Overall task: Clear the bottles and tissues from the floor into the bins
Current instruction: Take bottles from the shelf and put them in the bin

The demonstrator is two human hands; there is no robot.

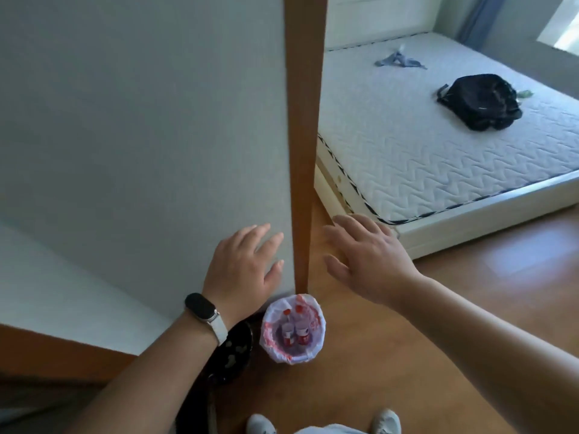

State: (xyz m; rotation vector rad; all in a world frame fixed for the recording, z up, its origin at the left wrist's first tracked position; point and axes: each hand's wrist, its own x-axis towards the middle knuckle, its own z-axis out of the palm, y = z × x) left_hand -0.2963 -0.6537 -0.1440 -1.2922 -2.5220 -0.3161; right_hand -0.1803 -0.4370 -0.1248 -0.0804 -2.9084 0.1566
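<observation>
A small bin lined with a white bag [279, 352] stands on the wooden floor at the foot of the door frame. Inside it stand two clear bottles with red caps and red labels [296, 330]. A second bin with a black liner [235, 349] sits just left of it, partly hidden by my left wrist. My left hand [242, 270] hovers above the bins with fingers straight and spread, holding nothing. My right hand [366, 261] is out to the right of the frame, also flat and empty. No tissues show on the floor.
A brown door frame [302, 136] and a grey wall [141, 136] rise straight ahead. To the right, a bare white mattress [438, 158] carries a black backpack [479, 101] and a blue cloth [399, 60]. My shoes [387, 421] show at the bottom edge.
</observation>
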